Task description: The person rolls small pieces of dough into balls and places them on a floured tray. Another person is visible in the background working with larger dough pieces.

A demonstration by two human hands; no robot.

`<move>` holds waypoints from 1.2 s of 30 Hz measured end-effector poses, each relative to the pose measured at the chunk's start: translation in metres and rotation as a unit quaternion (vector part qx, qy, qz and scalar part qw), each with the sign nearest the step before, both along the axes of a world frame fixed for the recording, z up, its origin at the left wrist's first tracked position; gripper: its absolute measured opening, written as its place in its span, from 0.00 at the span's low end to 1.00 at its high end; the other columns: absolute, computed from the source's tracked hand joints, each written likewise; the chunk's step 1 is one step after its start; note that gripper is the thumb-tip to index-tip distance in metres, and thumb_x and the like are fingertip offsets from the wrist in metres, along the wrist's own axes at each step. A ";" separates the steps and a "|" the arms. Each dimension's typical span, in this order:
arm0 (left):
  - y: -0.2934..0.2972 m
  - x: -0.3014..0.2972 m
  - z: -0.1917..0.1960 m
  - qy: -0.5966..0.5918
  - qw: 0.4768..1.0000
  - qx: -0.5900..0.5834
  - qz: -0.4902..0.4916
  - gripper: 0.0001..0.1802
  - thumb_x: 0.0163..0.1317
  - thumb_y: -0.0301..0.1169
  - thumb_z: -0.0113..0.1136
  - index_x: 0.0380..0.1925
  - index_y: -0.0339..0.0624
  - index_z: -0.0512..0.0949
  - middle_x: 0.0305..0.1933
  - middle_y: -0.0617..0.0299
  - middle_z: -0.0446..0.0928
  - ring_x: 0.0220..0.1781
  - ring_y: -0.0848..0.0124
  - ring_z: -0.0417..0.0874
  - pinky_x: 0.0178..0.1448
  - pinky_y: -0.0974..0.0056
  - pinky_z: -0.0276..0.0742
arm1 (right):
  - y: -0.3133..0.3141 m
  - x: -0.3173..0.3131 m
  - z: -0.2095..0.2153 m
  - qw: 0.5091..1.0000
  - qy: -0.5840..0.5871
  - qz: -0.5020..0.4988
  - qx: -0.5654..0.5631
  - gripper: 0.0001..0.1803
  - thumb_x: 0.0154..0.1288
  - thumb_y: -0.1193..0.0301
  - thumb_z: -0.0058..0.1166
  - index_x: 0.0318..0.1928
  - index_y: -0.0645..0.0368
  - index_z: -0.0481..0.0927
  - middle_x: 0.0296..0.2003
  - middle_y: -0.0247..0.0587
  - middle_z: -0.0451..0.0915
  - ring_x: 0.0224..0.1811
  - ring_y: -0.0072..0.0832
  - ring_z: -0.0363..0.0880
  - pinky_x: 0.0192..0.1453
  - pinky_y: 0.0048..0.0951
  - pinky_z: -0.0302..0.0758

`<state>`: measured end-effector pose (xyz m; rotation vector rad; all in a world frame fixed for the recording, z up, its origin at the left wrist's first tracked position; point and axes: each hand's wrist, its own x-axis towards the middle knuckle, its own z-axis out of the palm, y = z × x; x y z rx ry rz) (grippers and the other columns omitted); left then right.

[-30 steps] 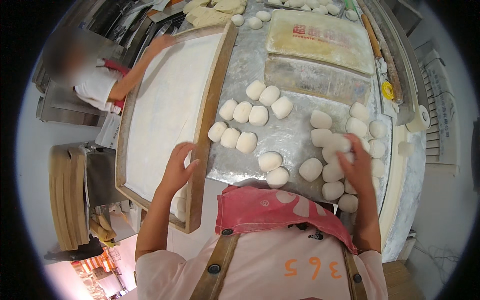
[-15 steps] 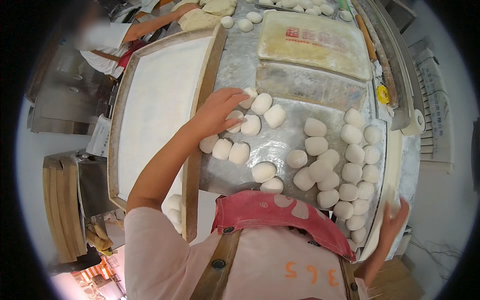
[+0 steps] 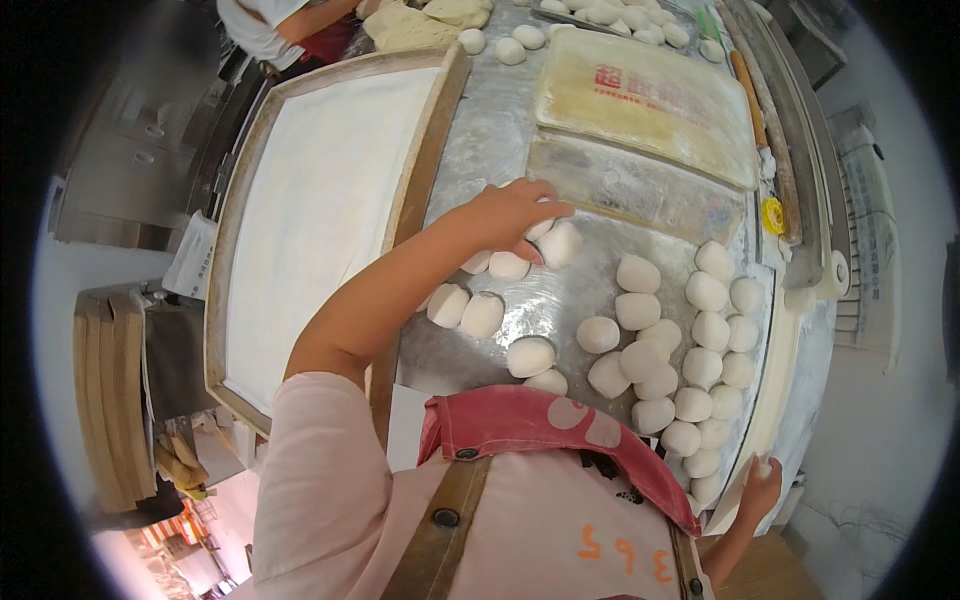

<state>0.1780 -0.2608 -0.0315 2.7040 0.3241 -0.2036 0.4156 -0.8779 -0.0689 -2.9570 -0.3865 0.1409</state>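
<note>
My left hand (image 3: 513, 218) reaches over the steel worktop with its fingers and thumb curled round a white dough ball (image 3: 540, 228), which it partly hides. Touching that group are another dough ball (image 3: 560, 244) to the right and one below (image 3: 509, 266). At the right edge of the worktop, low in the view, my right hand (image 3: 760, 492) is closed, with a small whitish patch at its fingertips that I cannot make out. Several dough balls (image 3: 711, 332) stand in columns on the right, and a looser cluster (image 3: 637, 311) lies left of them.
A wooden-framed tray (image 3: 408, 212) lined with white cloth (image 3: 320, 200) stands left of the dough balls. Beyond them is a tub with a yellowish lid (image 3: 650, 100). Rolling pins (image 3: 748, 95) lie along the right side. Another person's arm (image 3: 318, 18) shows near large dough (image 3: 415, 22) at top left.
My left hand has moved right across the group and curled round a dough ball. My right hand has gone from spread fingers to closed, slightly lower. The whole view has shifted a little.
</note>
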 end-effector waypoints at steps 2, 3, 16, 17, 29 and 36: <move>0.003 0.004 -0.008 0.007 1.000 0.000 0.005 0.46 0.42 0.38 0.78 0.66 0.64 0.69 0.64 0.59 0.69 0.66 0.56 0.70 0.56 0.47 0.74 | 0.010 0.012 -0.004 1.000 -0.006 0.018 -0.009 0.27 0.66 0.60 0.61 0.56 0.70 0.76 0.51 0.60 0.80 0.56 0.51 0.79 0.62 0.41 0.72; 0.000 0.004 -0.008 0.010 1.000 0.026 -0.003 0.46 0.43 0.39 0.78 0.66 0.64 0.69 0.63 0.59 0.69 0.65 0.56 0.70 0.55 0.46 0.74 | 0.018 0.015 -0.002 1.000 0.001 0.024 -0.006 0.27 0.66 0.60 0.61 0.56 0.69 0.77 0.52 0.60 0.80 0.56 0.52 0.78 0.61 0.41 0.73; -0.025 0.003 -0.018 -0.001 0.990 0.133 -0.045 0.41 0.48 0.45 0.74 0.66 0.71 0.69 0.55 0.61 0.71 0.60 0.59 0.74 0.51 0.38 0.73 | 0.077 0.040 0.006 0.993 -0.001 0.092 0.072 0.44 0.64 0.62 0.61 0.75 0.53 0.51 0.64 0.59 0.71 0.62 0.53 0.75 0.59 0.45 0.74; -0.024 0.004 -0.020 -0.003 0.990 0.132 -0.048 0.40 0.48 0.45 0.74 0.65 0.70 0.70 0.55 0.61 0.71 0.59 0.59 0.74 0.51 0.38 0.73 | 0.082 0.044 0.004 0.989 -0.012 0.120 0.089 0.44 0.65 0.63 0.60 0.75 0.53 0.52 0.65 0.58 0.71 0.62 0.53 0.74 0.59 0.45 0.74; 0.031 -0.019 -0.007 -0.187 0.933 -0.255 0.173 0.33 0.58 0.40 0.70 0.63 0.47 0.70 0.59 0.52 0.75 0.61 0.57 0.74 0.65 0.57 0.70 | 0.162 0.063 0.045 0.984 -0.011 0.147 0.098 0.27 0.69 0.63 0.56 0.65 0.56 0.68 0.49 0.57 0.82 0.51 0.50 0.82 0.55 0.40 0.76; 0.026 -0.111 0.052 -0.267 0.718 -0.548 0.336 0.38 0.67 0.43 0.63 0.72 0.49 0.56 0.64 0.59 0.69 0.63 0.64 0.73 0.67 0.56 0.71 | 0.298 -0.020 0.070 0.897 0.091 0.290 0.321 0.25 0.67 0.75 0.58 0.63 0.61 0.71 0.56 0.46 0.77 0.57 0.33 0.76 0.64 0.33 0.70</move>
